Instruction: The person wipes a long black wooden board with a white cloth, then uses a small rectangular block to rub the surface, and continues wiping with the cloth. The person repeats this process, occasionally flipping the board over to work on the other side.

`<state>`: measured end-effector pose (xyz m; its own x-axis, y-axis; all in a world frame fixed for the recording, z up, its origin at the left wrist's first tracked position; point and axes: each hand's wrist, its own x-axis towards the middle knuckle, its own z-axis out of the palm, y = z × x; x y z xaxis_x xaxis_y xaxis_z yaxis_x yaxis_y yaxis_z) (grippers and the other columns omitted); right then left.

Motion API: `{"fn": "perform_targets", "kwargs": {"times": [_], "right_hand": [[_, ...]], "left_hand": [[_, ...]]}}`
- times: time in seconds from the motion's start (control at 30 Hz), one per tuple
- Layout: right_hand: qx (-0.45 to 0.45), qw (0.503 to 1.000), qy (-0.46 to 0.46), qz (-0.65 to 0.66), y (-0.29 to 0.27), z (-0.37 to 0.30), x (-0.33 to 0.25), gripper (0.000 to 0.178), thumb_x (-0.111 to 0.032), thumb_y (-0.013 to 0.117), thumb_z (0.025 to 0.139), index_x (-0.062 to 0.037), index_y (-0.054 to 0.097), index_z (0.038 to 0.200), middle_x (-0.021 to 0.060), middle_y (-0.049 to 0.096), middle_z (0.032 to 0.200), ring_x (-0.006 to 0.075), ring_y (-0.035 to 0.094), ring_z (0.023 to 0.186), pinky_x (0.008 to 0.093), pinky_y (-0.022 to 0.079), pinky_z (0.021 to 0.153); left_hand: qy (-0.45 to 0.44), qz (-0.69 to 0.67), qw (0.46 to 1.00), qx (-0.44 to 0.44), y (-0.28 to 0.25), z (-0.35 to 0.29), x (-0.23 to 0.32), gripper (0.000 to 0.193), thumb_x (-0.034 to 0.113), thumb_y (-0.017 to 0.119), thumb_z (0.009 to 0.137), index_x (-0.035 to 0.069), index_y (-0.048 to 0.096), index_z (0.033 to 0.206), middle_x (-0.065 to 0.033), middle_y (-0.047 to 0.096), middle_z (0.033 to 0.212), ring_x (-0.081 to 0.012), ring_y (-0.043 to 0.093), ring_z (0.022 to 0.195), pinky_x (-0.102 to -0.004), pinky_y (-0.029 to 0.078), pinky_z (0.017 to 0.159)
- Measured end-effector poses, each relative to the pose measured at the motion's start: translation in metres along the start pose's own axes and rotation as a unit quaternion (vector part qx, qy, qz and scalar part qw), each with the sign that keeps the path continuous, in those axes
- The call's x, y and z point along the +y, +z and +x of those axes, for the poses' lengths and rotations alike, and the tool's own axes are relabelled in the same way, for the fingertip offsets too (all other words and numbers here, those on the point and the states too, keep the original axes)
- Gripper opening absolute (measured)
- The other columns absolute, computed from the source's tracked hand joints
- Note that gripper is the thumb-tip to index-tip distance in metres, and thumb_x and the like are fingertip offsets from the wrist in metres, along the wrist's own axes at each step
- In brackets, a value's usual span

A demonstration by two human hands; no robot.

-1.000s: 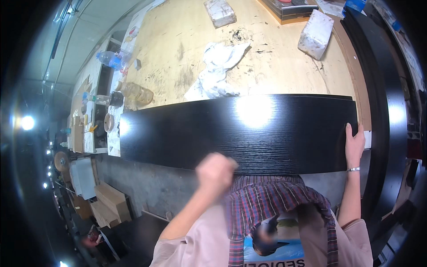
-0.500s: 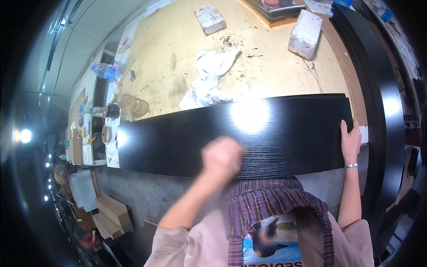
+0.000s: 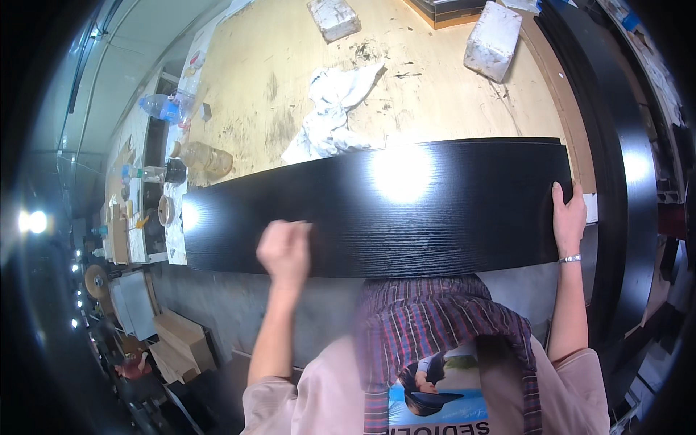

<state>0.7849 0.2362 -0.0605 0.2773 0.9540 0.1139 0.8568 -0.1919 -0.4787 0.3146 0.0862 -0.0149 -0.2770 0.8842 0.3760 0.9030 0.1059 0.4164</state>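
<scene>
A crumpled white cloth (image 3: 330, 109) lies on a pale, dark-smudged worktable (image 3: 246, 80), with a grimy white block (image 3: 333, 19) and a second white block (image 3: 493, 41) farther up. Near the table's left edge are a yellowish bottle (image 3: 206, 157) and a clear bottle with a blue label (image 3: 165, 107). A brown carton (image 3: 183, 339) sits at lower left, and a bright lamp (image 3: 32, 222) glares at far left.
</scene>
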Motion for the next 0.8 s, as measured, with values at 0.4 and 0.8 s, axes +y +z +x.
{"fn": "perform_targets", "kwargs": {"times": [0.4,0.8], "right_hand": [[-0.035,0.999,0.012,0.029,-0.003,0.003,-0.001,0.059,-0.038,0.066,0.095,0.0074,0.057,0.132,0.0299,0.069,0.115,0.0430,0.067,0.108,0.0448,0.051,0.093],[-0.081,0.967,0.013,0.243,-0.008,0.004,0.004,0.055,-0.026,0.070,0.092,0.0118,0.057,0.131,0.0254,0.067,0.125,0.0298,0.065,0.115,0.0359,0.048,0.100]], "left_hand": [[0.007,0.012,1.000,0.020,-0.013,-0.058,0.019,0.010,0.001,0.072,0.081,0.006,0.068,0.073,-0.0097,0.060,0.068,-0.0282,0.059,0.061,-0.0404,0.046,0.053],[0.026,-0.045,0.999,-0.009,0.052,-0.001,0.073,0.009,-0.003,0.072,0.079,0.006,0.071,0.077,-0.0105,0.064,0.073,-0.0270,0.062,0.064,-0.0376,0.050,0.057]]}}
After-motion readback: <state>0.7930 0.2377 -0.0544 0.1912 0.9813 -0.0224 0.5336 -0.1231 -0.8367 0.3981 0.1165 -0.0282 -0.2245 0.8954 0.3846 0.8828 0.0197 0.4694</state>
